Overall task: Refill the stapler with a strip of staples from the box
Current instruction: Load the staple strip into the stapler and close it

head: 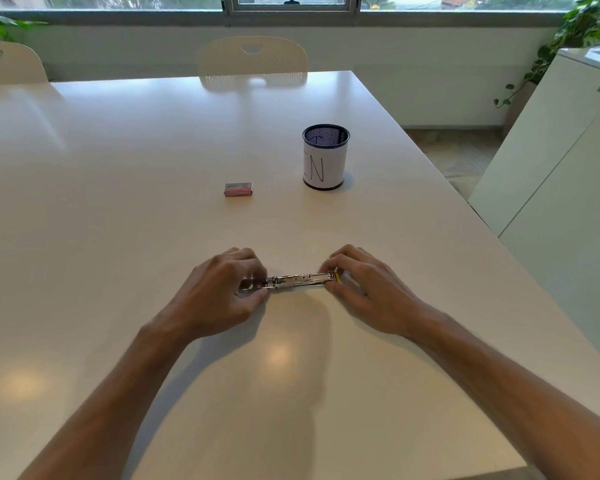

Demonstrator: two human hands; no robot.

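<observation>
A metal stapler [297,281] lies flat on the white table [118,202], held at both ends. The left hand [222,289] curls its fingers and thumb round the left end; the right hand [357,285] pinches the right end, where a bit of yellow shows. The closed box of staples [238,189] sits well beyond the grip, untouched. A mesh pen cup [324,157] stands beyond the right hand
</observation>
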